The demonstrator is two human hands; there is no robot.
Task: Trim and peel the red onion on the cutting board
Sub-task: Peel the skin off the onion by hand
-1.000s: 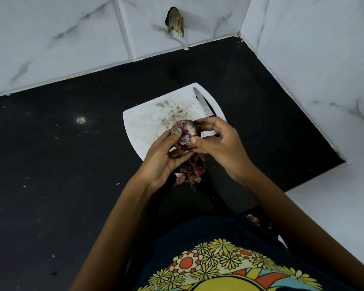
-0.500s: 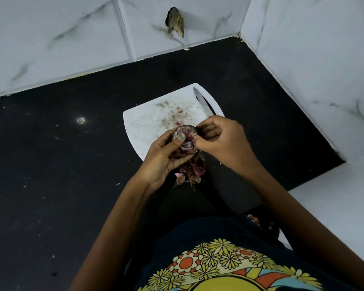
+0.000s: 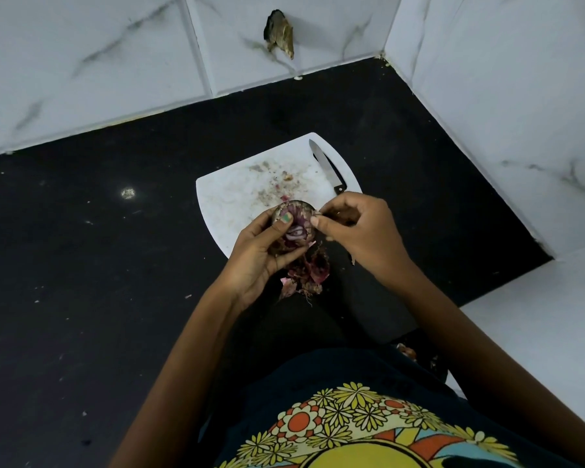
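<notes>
While our left hand (image 3: 257, 255) cups the red onion (image 3: 293, 228) just above the near edge of the cutting board (image 3: 237, 197), we are in the peeling step of the task. Its fingers curl under the onion and the thumb presses on the cut top, where pale inner rings show, so we judge the trimming of that end done. Our right hand (image 3: 362, 231) sits just right of the onion, with thumb and forefinger pinched together on what looks like a strip of dry skin at the onion's right edge; the other fingers are curled in. Whether the strip is fully free of the onion we cannot tell.

Next, in our judgement, the move calls for pulling that strip away and down, letting it fall on the peel pile (image 3: 309, 271), then turning the onion in the left hand to find the next loose edge.

Counting: one onion, one cutting board, one knife (image 3: 328, 168) lying idle on the far right part of the board with its tip pointing away, one heap of purple peelings just below the hands, and small scraps scattered over the board. All of it rests on the black bench (image 3: 98, 248).
</notes>
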